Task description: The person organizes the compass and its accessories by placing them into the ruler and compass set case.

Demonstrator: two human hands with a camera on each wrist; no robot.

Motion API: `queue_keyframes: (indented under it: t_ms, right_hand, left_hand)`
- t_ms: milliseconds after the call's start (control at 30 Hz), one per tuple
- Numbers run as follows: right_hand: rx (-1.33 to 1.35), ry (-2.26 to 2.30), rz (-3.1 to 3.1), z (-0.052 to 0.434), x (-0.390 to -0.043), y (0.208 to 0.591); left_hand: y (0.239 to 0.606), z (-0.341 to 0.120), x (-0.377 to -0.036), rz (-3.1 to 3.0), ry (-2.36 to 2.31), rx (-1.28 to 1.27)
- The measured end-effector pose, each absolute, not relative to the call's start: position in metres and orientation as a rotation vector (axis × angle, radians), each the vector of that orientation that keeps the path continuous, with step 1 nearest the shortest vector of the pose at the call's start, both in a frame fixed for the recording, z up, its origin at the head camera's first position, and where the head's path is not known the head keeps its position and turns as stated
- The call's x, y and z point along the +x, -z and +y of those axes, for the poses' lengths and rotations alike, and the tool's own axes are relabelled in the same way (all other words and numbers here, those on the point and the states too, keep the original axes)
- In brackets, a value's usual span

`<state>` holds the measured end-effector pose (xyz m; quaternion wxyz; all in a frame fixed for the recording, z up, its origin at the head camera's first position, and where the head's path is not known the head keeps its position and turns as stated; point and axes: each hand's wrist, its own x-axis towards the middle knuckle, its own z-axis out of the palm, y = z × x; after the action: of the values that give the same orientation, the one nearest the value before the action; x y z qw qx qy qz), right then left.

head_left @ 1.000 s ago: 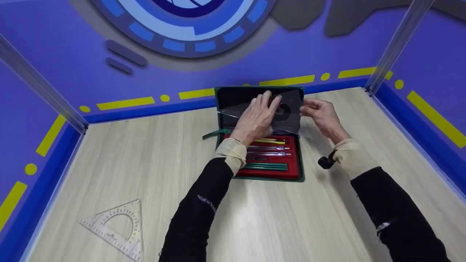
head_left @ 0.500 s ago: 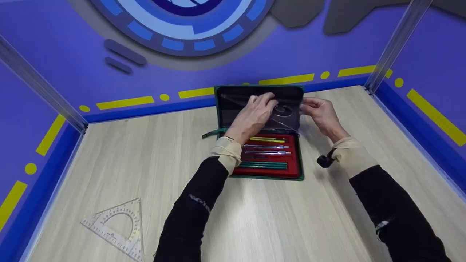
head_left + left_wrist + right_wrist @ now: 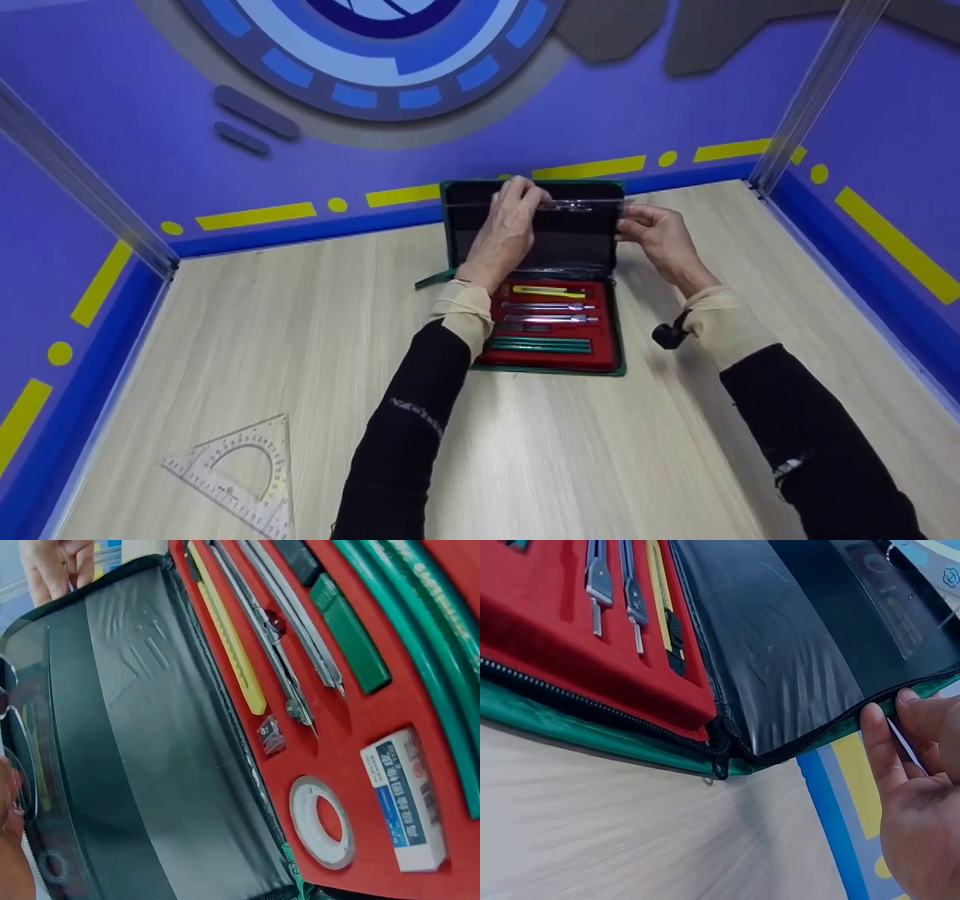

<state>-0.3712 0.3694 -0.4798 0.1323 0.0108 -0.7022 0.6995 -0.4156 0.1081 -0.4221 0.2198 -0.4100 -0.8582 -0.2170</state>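
A green zip case (image 3: 555,360) stands with its lid (image 3: 577,244) raised. My left hand (image 3: 501,236) pinches a clear plastic template (image 3: 585,203) in front of the lid, seen nearly edge-on in the head view. With thumb and fingers, my right hand (image 3: 664,236) grips the lid's right edge; the right wrist view shows this hand (image 3: 922,780) at the zip. The red insert holds a yellow utility knife (image 3: 229,634), two metal compasses (image 3: 262,634), a green box (image 3: 350,634), green pencils (image 3: 431,652), a white ring (image 3: 304,821) and a boxed eraser (image 3: 409,802).
A clear triangular set square with a protractor cutout (image 3: 191,466) lies at the front left of the wooden table (image 3: 337,360). A green strap (image 3: 435,280) sticks out from the case's left side. The blue printed back wall (image 3: 360,165) rises close behind the lid.
The clear template has tilted from facing the camera to nearly edge-on. My left hand has shifted slightly left with it. My right hand stays at the lid's edge.
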Motion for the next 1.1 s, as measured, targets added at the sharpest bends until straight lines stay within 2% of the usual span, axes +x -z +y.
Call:
queue_keyframes:
  t_ms: [567,867,1100]
  right_hand:
    - [0.061,-2.076,-1.991,0.370,-0.371,0.482]
    - [0.048,-2.072,-2.007,0.373,-0.370,0.482]
    - [0.064,-2.016,-2.077,0.375,-0.370,0.485]
  left_hand:
    - [0.430,0.113,-0.421,-2.311,0.812,-1.144]
    - [0.434,0.106,-0.429,-2.229,0.662,-0.922]
    - [0.439,0.109,-0.425,-2.338,0.661,-0.888]
